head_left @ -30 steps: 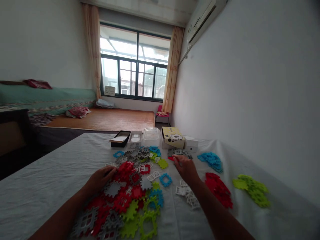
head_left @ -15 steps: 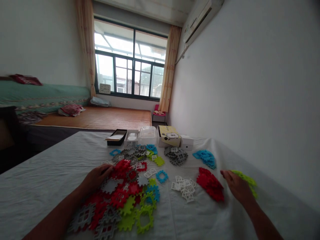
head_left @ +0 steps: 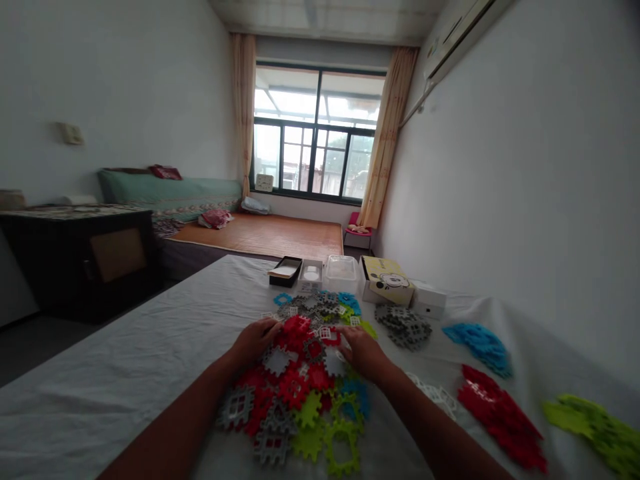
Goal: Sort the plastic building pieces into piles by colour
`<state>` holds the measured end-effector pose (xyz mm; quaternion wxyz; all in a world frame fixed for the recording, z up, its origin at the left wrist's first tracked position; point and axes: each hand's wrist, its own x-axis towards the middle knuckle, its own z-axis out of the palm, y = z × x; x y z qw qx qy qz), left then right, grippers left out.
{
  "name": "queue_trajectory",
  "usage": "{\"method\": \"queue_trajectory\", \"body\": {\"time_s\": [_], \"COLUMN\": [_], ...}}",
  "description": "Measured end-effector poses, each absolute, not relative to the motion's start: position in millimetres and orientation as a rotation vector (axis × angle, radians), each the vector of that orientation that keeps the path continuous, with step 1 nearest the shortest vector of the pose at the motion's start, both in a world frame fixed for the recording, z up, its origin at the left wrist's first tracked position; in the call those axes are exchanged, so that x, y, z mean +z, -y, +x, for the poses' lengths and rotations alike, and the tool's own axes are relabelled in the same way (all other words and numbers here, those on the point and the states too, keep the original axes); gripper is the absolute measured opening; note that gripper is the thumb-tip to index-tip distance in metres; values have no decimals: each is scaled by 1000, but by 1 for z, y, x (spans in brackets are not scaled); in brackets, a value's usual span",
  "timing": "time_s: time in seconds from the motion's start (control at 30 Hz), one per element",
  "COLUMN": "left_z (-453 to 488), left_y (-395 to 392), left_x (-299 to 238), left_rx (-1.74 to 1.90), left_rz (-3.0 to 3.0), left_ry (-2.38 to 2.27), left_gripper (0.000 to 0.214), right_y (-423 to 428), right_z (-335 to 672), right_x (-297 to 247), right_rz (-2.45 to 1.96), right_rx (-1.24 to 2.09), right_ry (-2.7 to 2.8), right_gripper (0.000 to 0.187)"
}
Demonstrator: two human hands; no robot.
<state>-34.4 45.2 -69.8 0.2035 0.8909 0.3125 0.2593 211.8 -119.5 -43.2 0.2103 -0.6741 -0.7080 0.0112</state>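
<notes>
At the left edge of a mixed pile of plastic interlocking pieces, my left hand (head_left: 257,339) is bent with its fingers close together. Its fingertips meet the raised red toothed pieces (head_left: 295,330); what they pinch, if anything, is hidden. On the pile's right side, my right hand (head_left: 365,352) has thumb and fingers apart, close to a red square frame (head_left: 333,337) and a white window piece (head_left: 325,333). Grey pieces (head_left: 237,407), lime pieces (head_left: 307,443) and a pale grey plate (head_left: 276,361) lie nearer me.
Sorted heaps lie rightward: dark grey (head_left: 405,327), blue (head_left: 480,343), red (head_left: 500,413), lime (head_left: 595,427), and white windows (head_left: 435,395) partly behind my forearm. Along the far edge stand a black box (head_left: 285,272), a clear tub (head_left: 341,270), a yellow carton (head_left: 387,280) and a white box (head_left: 430,301).
My right hand has moved from the lime heap at far right to the mixed pile. My left hand stays beside the red pieces. The view has turned left.
</notes>
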Motion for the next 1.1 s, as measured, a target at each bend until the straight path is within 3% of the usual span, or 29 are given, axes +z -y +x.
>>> {"method": "queue_trajectory", "body": {"time_s": [0.3, 0.6, 0.93, 1.1], "left_z": [-33, -32, -33, -33], "left_y": [-43, -40, -43, -48], "left_x": [-67, -64, -62, -64], "left_rx": [727, 744, 704, 683], "left_rz": [2439, 2429, 2435, 2456], "left_ry": [-887, -917, -864, -897], "left_gripper": [38, 39, 41, 39], "right_y": [94, 143, 166, 221], "right_z": [227, 227, 262, 323], "right_x": [-54, -37, -29, -14], "right_rz": [-1823, -1756, -1834, -1963], "right_rx": [-5, -86, 119, 81], "right_ry": [1877, 1945, 1737, 1527], "right_gripper": [50, 25, 28, 31]}}
